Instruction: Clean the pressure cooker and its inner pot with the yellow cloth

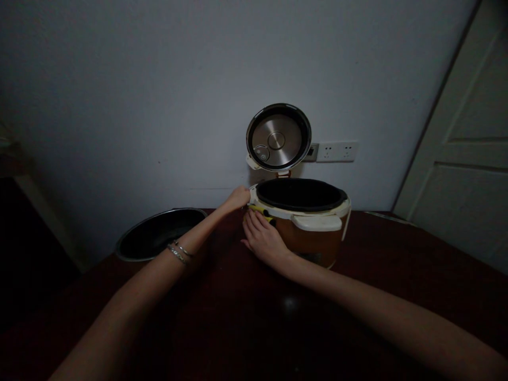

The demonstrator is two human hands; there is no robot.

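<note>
An orange and white rice cooker [313,238] stands on the dark red table [389,264] with its round lid [278,137] swung up and open. A black inner pot [301,194] sits inside it. My left hand [237,199] grips the cooker's left rim, fingers curled round it. My right hand [262,238] presses against the cooker's left side, fingers together on a small yellow object [260,210] I cannot make out. Bracelets circle my left wrist.
A dark metal bowl [161,234] lies on the table to the left, against the wall. A white wall socket [337,151] is behind the cooker. A white door [464,159] stands at the right. The room is dim.
</note>
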